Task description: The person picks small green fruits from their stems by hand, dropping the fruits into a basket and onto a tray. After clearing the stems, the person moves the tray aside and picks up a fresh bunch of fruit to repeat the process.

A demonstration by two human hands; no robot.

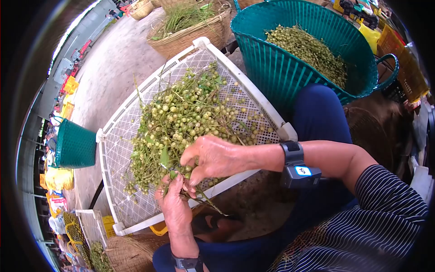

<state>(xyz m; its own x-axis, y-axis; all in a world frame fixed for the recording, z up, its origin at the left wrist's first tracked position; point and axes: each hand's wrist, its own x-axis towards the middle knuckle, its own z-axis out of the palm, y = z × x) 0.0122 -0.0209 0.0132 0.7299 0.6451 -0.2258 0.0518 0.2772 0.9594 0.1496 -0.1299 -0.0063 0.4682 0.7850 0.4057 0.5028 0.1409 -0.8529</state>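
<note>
A white mesh tray (131, 106) in front of me bears a heap of small round yellow-green fruits (181, 113) on thin green stems. Over the tray's near edge, my left hand (174, 201) is closed around a fruit sprig (208, 202), whose bare stem ends stick out below the fingers. My right hand (210, 158) reaches in from the right, palm down, with curled fingers meeting the left thumb and fingertips. What its fingertips pinch, if anything, is hidden. A green leaf (164, 157) shows just above the left hand.
A large teal basket (272, 63) of loose fruits (308, 52) stands at the upper right, beside my knee. Behind the tray is a wicker basket (190, 43) of green stalks (188, 20). Another teal basket (76, 144) stands on the concrete floor (113, 59) at left.
</note>
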